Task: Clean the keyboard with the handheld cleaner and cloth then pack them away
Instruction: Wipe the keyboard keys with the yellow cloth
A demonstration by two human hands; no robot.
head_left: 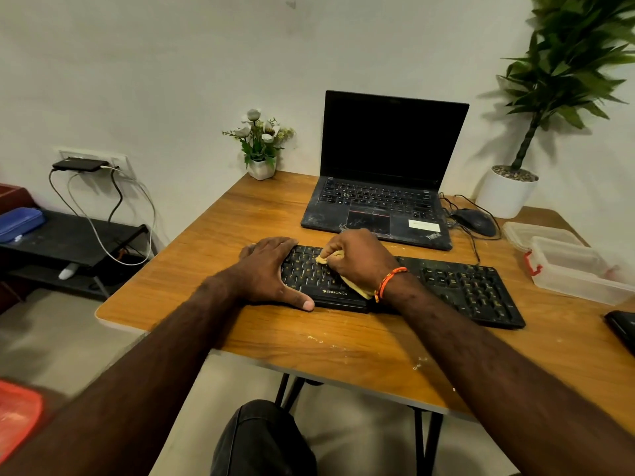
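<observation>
A black keyboard (457, 286) lies across the middle of the wooden desk (261, 207). My left hand (271, 269) grips its left end, fingers over the far edge and thumb along the front edge. My right hand (360, 259) is closed on a yellow cloth (324, 258) and presses it onto the keys left of centre. A corner of the cloth sticks out under my wrist. No handheld cleaner is in sight.
An open black laptop (381, 187) stands behind the keyboard, a wired mouse (476, 221) to its right. A clear plastic box (580, 273) and its lid (539, 233) sit at the right. A small flower pot (262, 168) and a large potted plant (507, 194) stand at the back.
</observation>
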